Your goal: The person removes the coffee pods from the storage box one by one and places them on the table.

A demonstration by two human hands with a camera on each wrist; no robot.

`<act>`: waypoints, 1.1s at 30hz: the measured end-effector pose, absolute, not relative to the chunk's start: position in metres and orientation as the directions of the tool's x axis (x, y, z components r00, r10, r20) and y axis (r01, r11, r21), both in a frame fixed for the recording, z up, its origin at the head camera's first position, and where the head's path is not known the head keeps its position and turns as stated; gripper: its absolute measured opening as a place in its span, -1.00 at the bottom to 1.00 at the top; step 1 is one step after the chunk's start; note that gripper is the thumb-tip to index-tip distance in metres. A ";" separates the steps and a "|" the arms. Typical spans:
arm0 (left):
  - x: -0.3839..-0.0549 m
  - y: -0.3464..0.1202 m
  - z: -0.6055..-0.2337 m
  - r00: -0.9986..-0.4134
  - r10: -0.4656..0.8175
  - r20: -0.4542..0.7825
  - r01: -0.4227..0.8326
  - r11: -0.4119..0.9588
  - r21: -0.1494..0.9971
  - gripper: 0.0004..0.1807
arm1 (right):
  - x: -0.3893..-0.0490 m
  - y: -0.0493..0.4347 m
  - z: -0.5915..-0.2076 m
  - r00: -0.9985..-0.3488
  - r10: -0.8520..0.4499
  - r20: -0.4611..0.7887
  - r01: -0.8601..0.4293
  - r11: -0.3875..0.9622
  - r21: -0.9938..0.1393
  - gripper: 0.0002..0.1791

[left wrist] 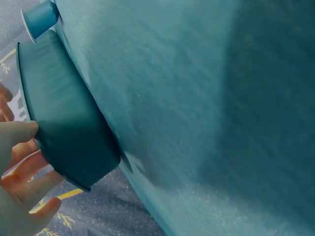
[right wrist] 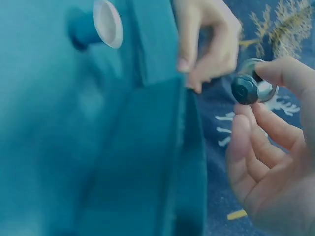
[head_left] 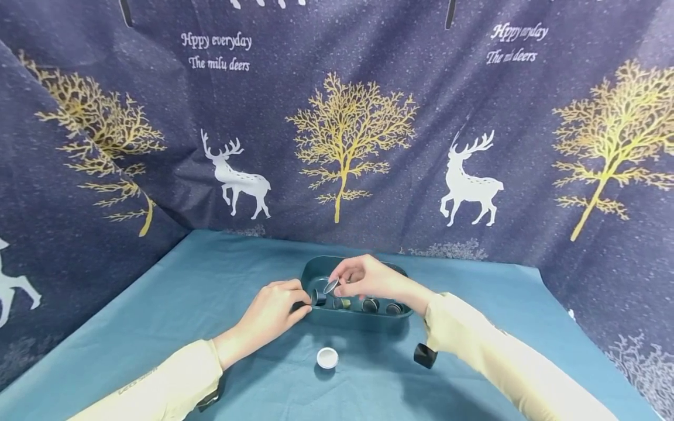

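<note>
My left hand (head_left: 276, 307) grips the left end of a dark teal, rounded oblong bin (head_left: 358, 318), its thumb at the rim in the left wrist view. Over the bin, my right hand (head_left: 371, 278) pinches a coffee capsule (head_left: 330, 286) between thumb and fingers. The right wrist view shows that capsule's dark base (right wrist: 245, 89) and a paler rim. Several more capsules lie inside the bin, among them a dark one (head_left: 370, 304), another dark one (head_left: 394, 308) and a greenish one (head_left: 343, 303). The right hand partly hides the bin's far side.
In front of the bin a capsule with a white top (head_left: 327, 358) stands on the blue tablecloth (head_left: 253, 380). Behind the table hangs a dark blue cloth (head_left: 368, 234) printed with deer and golden trees. Both wrists wear dark devices.
</note>
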State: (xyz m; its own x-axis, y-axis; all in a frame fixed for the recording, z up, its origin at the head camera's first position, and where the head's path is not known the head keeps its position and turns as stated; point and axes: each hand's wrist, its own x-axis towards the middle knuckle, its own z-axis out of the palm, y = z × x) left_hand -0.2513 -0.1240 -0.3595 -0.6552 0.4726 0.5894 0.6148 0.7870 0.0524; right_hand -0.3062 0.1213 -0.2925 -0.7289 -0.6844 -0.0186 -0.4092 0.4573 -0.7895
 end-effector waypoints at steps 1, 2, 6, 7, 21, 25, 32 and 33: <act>-0.252 -0.124 -0.360 -0.653 0.473 0.592 0.617 0.785 0.054 -0.93 | -0.301 0.123 -0.294 -0.738 -0.675 -0.009 -0.405 0.454 -0.794 -0.74; -0.252 -0.124 -0.360 -0.650 0.474 0.594 0.620 0.783 0.053 -0.93 | -0.296 0.124 -0.296 -0.745 -0.667 0.004 -0.406 0.449 -0.796 -0.75; -0.252 -0.124 -0.360 -0.647 0.478 0.594 0.626 0.778 0.056 -0.92 | -0.278 0.130 -0.304 -0.752 -0.656 0.062 -0.437 0.426 -0.792 -0.75; -0.252 -0.124 -0.360 -0.651 0.477 0.591 0.626 0.777 0.062 -0.93 | -0.274 0.132 -0.306 -0.749 -0.658 0.072 -0.448 0.424 -0.787 -0.75; -0.252 -0.124 -0.360 -0.653 0.476 0.589 0.610 0.792 0.036 -0.93 | -0.243 0.148 -0.328 -0.705 -0.687 0.179 -0.581 0.414 -0.701 -0.69; -0.251 -0.125 -0.360 -0.652 0.473 0.593 0.609 0.793 0.037 -0.93 | -0.242 0.149 -0.335 -0.700 -0.693 0.173 -0.580 0.410 -0.704 -0.68; -0.252 -0.124 -0.361 -0.650 0.471 0.597 0.603 0.797 0.027 -0.92 | -0.238 0.152 -0.344 -0.711 -0.683 0.168 -0.568 0.416 -0.710 -0.70; -0.252 -0.124 -0.362 -0.647 0.472 0.599 0.603 0.797 0.024 -0.92 | -0.237 0.153 -0.345 -0.711 -0.683 0.169 -0.570 0.419 -0.706 -0.71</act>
State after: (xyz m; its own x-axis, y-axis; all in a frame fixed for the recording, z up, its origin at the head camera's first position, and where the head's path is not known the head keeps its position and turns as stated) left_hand -0.2521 -0.1242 -0.3616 -0.6472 0.4719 0.5987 0.6034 0.7971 0.0241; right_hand -0.2369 0.1529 -0.3452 -0.7110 -0.6826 0.1691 -0.5704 0.4190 -0.7065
